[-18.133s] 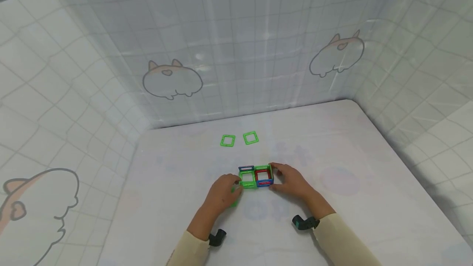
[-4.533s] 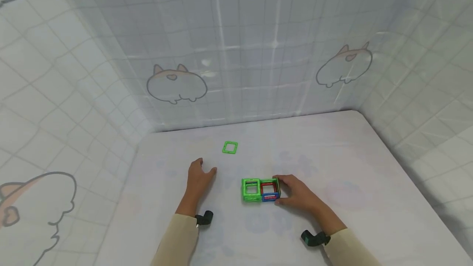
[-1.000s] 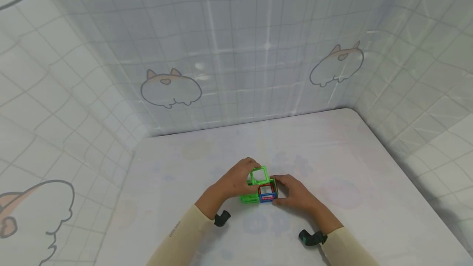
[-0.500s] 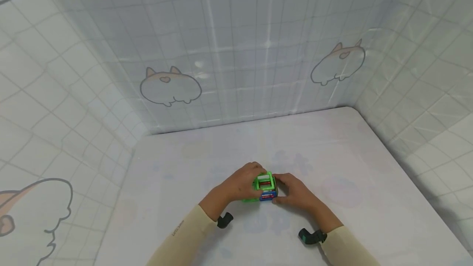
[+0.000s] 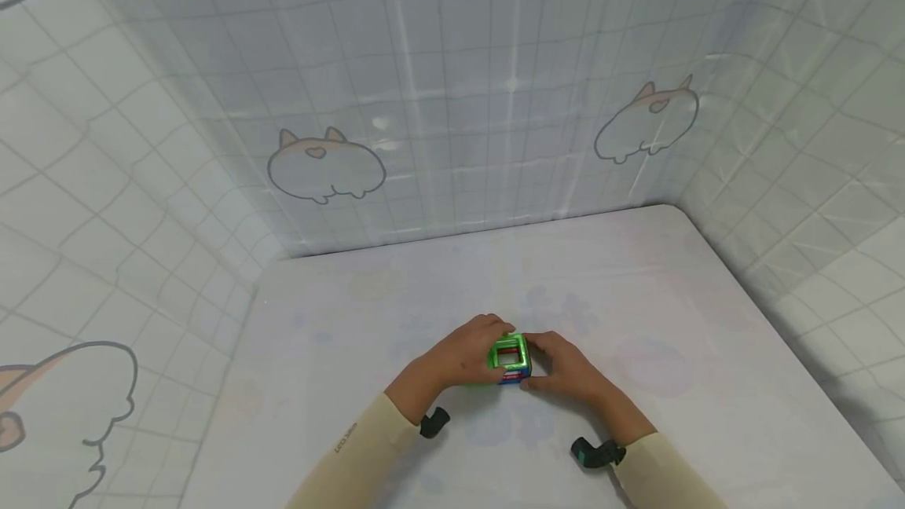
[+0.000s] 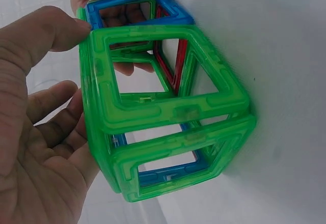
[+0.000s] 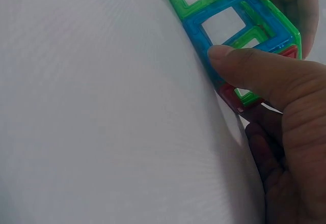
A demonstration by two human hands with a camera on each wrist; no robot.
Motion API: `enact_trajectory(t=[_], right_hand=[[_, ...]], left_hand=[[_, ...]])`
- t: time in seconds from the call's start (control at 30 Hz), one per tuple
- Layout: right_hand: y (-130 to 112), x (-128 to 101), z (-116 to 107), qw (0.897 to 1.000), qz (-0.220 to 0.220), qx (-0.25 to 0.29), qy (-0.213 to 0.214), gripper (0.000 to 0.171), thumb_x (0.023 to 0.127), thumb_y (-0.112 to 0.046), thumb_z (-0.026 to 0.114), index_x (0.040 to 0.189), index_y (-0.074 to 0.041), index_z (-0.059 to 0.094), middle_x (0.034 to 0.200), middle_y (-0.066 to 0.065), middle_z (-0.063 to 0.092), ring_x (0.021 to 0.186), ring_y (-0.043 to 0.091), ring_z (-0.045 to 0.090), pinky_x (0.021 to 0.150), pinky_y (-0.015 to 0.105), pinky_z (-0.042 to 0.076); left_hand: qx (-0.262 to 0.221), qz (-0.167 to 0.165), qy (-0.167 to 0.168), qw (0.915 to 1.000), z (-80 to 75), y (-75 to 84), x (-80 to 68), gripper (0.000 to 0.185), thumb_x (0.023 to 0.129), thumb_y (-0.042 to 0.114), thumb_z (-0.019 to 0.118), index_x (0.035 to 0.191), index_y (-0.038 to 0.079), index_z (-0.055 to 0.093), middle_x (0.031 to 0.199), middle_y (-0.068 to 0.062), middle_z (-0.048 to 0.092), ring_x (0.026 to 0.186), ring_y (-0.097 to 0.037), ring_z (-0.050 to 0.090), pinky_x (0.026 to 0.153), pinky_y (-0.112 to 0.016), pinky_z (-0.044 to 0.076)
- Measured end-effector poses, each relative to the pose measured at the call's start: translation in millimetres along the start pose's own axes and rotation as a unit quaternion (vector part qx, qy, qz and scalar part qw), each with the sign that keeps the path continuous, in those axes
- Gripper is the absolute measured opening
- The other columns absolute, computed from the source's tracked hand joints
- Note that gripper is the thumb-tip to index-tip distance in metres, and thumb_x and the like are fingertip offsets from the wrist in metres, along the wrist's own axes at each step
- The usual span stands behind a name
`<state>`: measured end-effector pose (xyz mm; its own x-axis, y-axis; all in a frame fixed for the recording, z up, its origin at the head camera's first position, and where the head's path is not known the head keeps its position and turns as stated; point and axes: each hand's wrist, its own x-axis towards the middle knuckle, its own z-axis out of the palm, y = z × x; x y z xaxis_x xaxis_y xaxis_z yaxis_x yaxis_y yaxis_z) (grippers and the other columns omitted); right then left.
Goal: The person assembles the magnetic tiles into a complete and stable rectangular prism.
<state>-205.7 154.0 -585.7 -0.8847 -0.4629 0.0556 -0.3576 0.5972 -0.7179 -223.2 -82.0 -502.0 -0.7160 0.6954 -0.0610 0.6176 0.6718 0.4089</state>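
Observation:
A two-cell box of square magnetic tiles [image 6: 178, 113] stands on the table, with green, blue and red frames. My left hand [image 5: 467, 353] covers its left cell in the head view and holds the green top tile [image 5: 524, 352] by its near and far edges. In the left wrist view, the thumb [image 6: 48, 33] presses at the seam where the green and blue tiles meet. From the right, my right hand [image 5: 563, 369] grips the box's end, its thumb [image 7: 244, 66] on the blue side tile [image 7: 196, 38]. A red tile [image 6: 180, 66] shows inside.
The white table [image 5: 636, 289] has faint printed shapes and a rounded far right corner. Pale grid-patterned sheets [image 5: 452, 140] with animal drawings rise behind it and along both sides. Black wrist cameras [image 5: 596, 454] sit beside both cuffs.
The last loose green tile has left the table's back. My left hand brought it over, tilted above the right cell, and it now lies flat on top. The right hand kept its grip.

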Motion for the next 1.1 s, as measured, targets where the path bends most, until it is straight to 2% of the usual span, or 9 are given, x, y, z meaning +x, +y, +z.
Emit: enact_trajectory(t=[0.33,0.47,0.6,0.83,0.93,1.1], right_hand=[[0.0,1.6,0.2,1.000,0.002,-0.011,-0.001,0.081,0.076,-0.039,0.086,0.142,-0.007,0.053,0.136,0.008,0.059,0.128,0.028,0.053,0.108,0.050,0.045],[1.7,1.3,2.2,1.000,0.007,-0.013,-0.003,0.082,0.076,-0.041,0.086,0.142,-0.006,0.052,0.136,0.008,0.058,0.129,0.028,0.053,0.108,0.049,0.045],[1.1,0.5,3.1,1.000,0.011,-0.003,-0.004,0.082,0.075,-0.039,0.087,0.141,-0.006,0.053,0.136,0.008,0.058,0.129,0.028,0.053,0.108,0.050,0.045],[-3.4,1.2,0.7,1.000,0.024,0.012,-0.015,0.082,0.074,-0.037,0.088,0.142,-0.006,0.052,0.139,0.011,0.057,0.132,0.032,0.051,0.110,0.052,0.043],[-5.2,1.2,-1.8,1.000,0.023,0.013,-0.015,0.082,0.075,-0.034,0.087,0.142,-0.004,0.052,0.140,0.013,0.056,0.132,0.034,0.051,0.109,0.053,0.042],[-5.9,2.7,-3.4,0.999,0.027,0.015,-0.018,0.082,0.076,-0.035,0.087,0.143,-0.003,0.051,0.139,0.014,0.056,0.131,0.035,0.051,0.109,0.054,0.042]], left_hand=[[0.042,-0.021,-0.014,0.9988,-0.3,3.6,-4.6,0.072,0.089,0.036,0.072,0.150,0.013,0.042,0.141,-0.002,0.051,0.121,-0.013,0.050,0.101,-0.027,0.048],[0.052,-0.034,-0.013,0.9980,3.1,5.6,-9.7,0.073,0.090,0.038,0.071,0.152,0.014,0.041,0.143,-0.002,0.051,0.123,-0.014,0.050,0.100,-0.029,0.050],[0.067,-0.043,0.004,0.9968,10.7,5.8,-16.1,0.075,0.091,0.041,0.069,0.153,0.016,0.037,0.142,-0.001,0.051,0.123,-0.015,0.050,0.096,-0.030,0.052],[0.119,-0.054,0.031,0.9910,19.4,-0.5,-28.1,0.091,0.085,0.050,0.072,0.157,0.015,0.028,0.142,0.002,0.051,0.134,-0.019,0.042,0.116,-0.040,0.036],[0.110,-0.083,0.028,0.9901,18.4,-2.3,-35.5,0.093,0.086,0.053,0.072,0.158,0.014,0.027,0.143,0.001,0.050,0.135,-0.018,0.042,0.116,-0.038,0.037],[0.059,-0.126,0.032,0.9898,21.1,-6.6,-46.0,0.086,0.089,0.051,0.071,0.156,0.014,0.031,0.142,-0.001,0.052,0.132,-0.018,0.046,0.110,-0.037,0.044]])
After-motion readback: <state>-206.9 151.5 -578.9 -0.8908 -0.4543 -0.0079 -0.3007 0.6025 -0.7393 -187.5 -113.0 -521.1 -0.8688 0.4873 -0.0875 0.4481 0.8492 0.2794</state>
